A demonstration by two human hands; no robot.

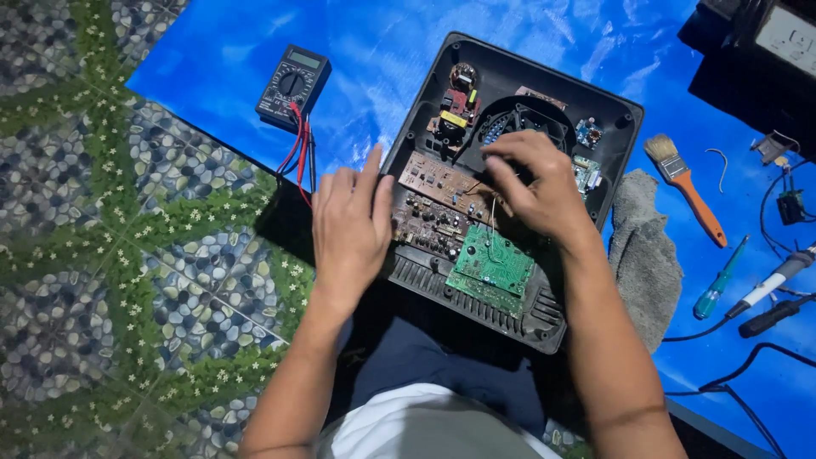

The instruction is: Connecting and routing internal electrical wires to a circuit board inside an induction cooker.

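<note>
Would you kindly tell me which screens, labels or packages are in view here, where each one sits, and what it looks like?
Multimeter: on the blue sheet, up left of the opened black casing; black body, small grey rectangular screen at its top, round dial, red and black leads.
Pale panel: top right corner, on a dark device; rectangular, off-white, cut off by the frame edge.
No packages in view.

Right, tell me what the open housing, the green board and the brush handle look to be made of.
Open housing: looks like moulded black plastic, matte, with ribbed vents along the near edge. Green board: seemingly a laminate circuit board, glossy green coat, small solder points. Brush handle: orange and smooth, either painted wood or plastic; the look leaves it open. The left hand rests on the housing's edge; the right hand works inside.
</note>
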